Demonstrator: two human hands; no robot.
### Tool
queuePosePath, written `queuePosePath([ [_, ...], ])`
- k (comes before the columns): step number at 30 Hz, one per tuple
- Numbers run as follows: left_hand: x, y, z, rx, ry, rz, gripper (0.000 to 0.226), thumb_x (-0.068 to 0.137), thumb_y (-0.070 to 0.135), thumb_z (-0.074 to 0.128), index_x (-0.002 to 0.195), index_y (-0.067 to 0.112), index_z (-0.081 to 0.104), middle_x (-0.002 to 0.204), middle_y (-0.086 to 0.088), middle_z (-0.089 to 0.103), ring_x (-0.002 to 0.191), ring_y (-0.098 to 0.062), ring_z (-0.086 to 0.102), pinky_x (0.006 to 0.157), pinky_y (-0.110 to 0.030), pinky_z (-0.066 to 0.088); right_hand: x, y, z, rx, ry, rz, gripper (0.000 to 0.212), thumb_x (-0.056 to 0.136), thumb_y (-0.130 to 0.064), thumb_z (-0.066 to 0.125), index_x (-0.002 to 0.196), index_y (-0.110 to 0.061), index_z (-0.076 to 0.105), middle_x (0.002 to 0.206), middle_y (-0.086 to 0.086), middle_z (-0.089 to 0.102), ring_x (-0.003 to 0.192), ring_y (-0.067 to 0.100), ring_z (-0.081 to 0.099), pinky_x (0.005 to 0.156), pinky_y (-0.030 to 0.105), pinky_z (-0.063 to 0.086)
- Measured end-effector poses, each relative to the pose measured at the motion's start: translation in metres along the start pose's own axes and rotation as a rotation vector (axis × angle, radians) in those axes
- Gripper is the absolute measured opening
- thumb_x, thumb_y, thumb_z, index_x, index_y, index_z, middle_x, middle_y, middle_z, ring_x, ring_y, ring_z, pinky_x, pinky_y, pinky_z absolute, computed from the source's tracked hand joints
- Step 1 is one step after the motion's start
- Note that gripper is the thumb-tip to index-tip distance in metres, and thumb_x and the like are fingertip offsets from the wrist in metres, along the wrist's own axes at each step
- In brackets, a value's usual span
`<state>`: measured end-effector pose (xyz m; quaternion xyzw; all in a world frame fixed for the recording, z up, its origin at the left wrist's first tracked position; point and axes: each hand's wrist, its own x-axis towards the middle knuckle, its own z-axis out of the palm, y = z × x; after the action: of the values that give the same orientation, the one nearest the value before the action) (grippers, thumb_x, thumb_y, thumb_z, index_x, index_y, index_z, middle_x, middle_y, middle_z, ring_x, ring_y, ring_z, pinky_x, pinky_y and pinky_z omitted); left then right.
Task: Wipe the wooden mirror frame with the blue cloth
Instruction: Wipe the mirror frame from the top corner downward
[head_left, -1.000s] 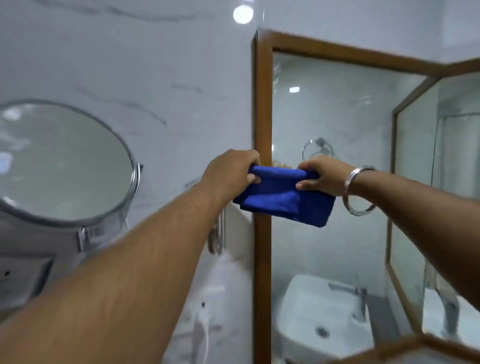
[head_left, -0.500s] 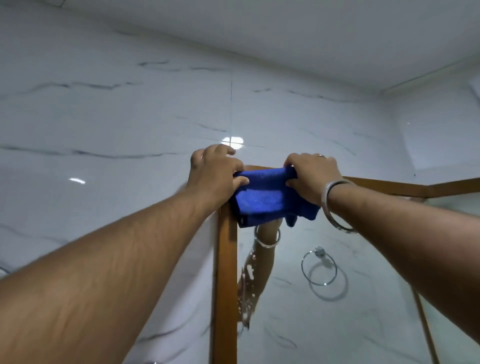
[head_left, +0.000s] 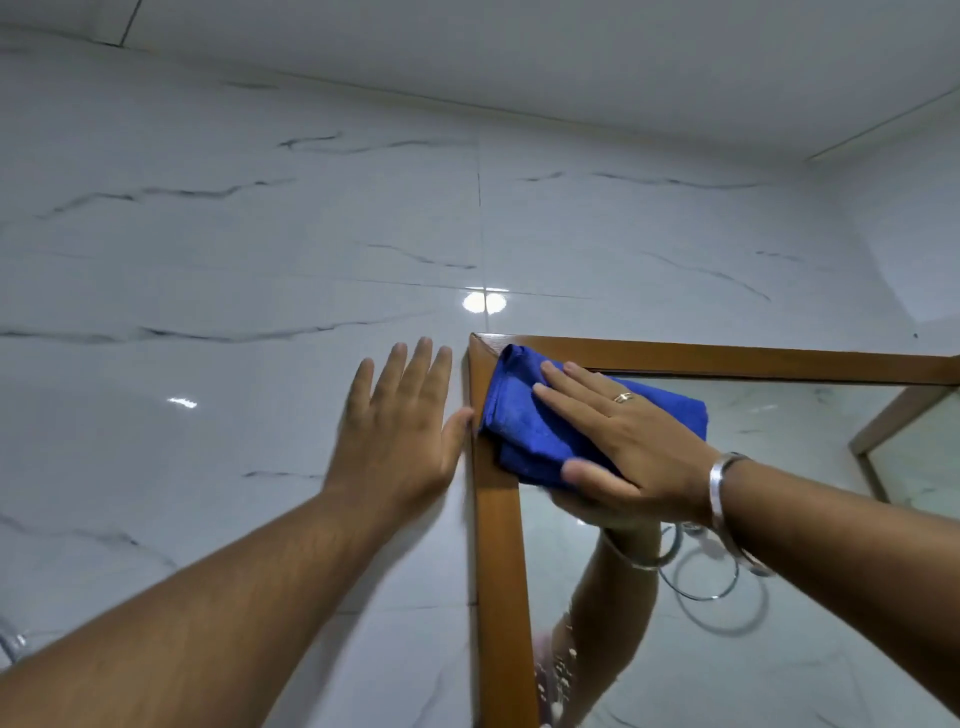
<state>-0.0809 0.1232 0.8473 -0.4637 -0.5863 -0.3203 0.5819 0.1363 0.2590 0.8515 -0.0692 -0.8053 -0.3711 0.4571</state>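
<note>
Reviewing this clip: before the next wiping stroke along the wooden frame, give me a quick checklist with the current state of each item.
1. Blue cloth on the wooden mirror frame: ok, it covers the top-left corner.
2. Right hand pressing the cloth: ok, palm and fingers lie flat on it.
3. Left hand out of the stroke path: ok, it is spread flat on the marble wall beside the frame, thumb touching the frame's outer edge.
4. Cloth folded, no loose end: ok, it is a compact pad.
5. Frame's top rail and left rail free of obstacles: ok as far as visible.
6. Dust or marks left on the frame: cannot tell.
</note>
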Motion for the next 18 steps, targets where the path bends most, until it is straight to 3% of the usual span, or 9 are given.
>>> queuePosePath([
  [1, -0.002, -0.001, 0.002, 0.026, 0.013, 0.011, 0.074, 0.094, 0.055, 0.012, 0.157, 0.018, 0.021, 0.164, -0.007, 0.022, 0.151, -0.027, 0.017, 0.122, -0.05, 0.01, 0.001, -0.003, 0.002, -0.006, 0.02, 0.011, 0.077, 0.087, -0.058, 0.037, 0.151, -0.031, 0.005, 0.16, -0.01, 0.003, 0.148, 0.008, 0.0, 0.12, 0.023, 0.002],
  [3, -0.001, -0.002, 0.006, 0.06, 0.036, 0.032, 0.071, 0.094, 0.05, 0.015, 0.155, 0.017, 0.026, 0.163, -0.01, 0.025, 0.15, -0.029, 0.021, 0.121, -0.051, 0.013, 0.007, -0.006, 0.007, -0.017, 0.05, 0.067, 0.082, 0.085, -0.064, 0.037, 0.151, -0.032, 0.0, 0.159, -0.01, 0.004, 0.148, 0.012, 0.004, 0.12, 0.024, 0.003],
  [5, 0.002, -0.003, 0.011, 0.091, 0.049, 0.04, 0.069, 0.093, 0.047, 0.019, 0.155, 0.018, 0.027, 0.163, -0.01, 0.025, 0.15, -0.03, 0.021, 0.121, -0.052, 0.014, 0.019, -0.002, 0.004, -0.063, 0.071, 0.102, 0.076, 0.089, -0.058, 0.04, 0.151, -0.028, 0.007, 0.16, -0.005, 0.008, 0.148, 0.016, 0.009, 0.116, 0.021, 0.0],
  [9, 0.001, -0.005, 0.015, 0.085, 0.07, 0.05, 0.069, 0.093, 0.049, 0.02, 0.156, 0.021, 0.023, 0.165, -0.009, 0.021, 0.152, -0.028, 0.017, 0.122, -0.052, 0.012, 0.032, -0.004, -0.005, -0.164, 0.089, 0.104, 0.066, 0.094, -0.042, 0.047, 0.151, -0.027, 0.017, 0.16, -0.003, 0.01, 0.148, 0.02, 0.006, 0.112, 0.029, 0.008],
  [13, 0.001, -0.006, 0.016, 0.08, 0.088, 0.062, 0.07, 0.093, 0.049, 0.02, 0.156, 0.02, 0.021, 0.165, -0.01, 0.019, 0.152, -0.029, 0.016, 0.122, -0.052, 0.012, -0.013, -0.048, 0.023, 0.083, 0.134, 0.142, 0.065, 0.088, -0.037, 0.05, 0.147, -0.027, 0.026, 0.156, -0.01, 0.013, 0.148, 0.012, 0.006, 0.12, 0.028, 0.007],
  [15, 0.001, -0.007, 0.018, 0.074, 0.095, 0.065, 0.07, 0.094, 0.05, 0.02, 0.157, 0.02, 0.021, 0.165, -0.011, 0.019, 0.152, -0.029, 0.016, 0.122, -0.053, 0.012, -0.06, -0.078, 0.046, 0.094, 0.141, 0.1, 0.061, 0.091, -0.044, 0.045, 0.146, -0.024, 0.028, 0.158, -0.006, 0.018, 0.147, 0.01, 0.011, 0.12, 0.023, 0.007],
  [18, 0.001, -0.007, 0.019, 0.095, 0.088, 0.069, 0.069, 0.095, 0.05, 0.021, 0.157, 0.018, 0.022, 0.164, -0.012, 0.019, 0.152, -0.031, 0.015, 0.122, -0.054, 0.012, -0.129, -0.107, 0.067, -0.192, -0.01, -0.061, 0.054, 0.101, -0.046, 0.019, 0.151, -0.026, 0.016, 0.16, -0.004, 0.014, 0.148, 0.013, 0.01, 0.12, 0.026, 0.008],
])
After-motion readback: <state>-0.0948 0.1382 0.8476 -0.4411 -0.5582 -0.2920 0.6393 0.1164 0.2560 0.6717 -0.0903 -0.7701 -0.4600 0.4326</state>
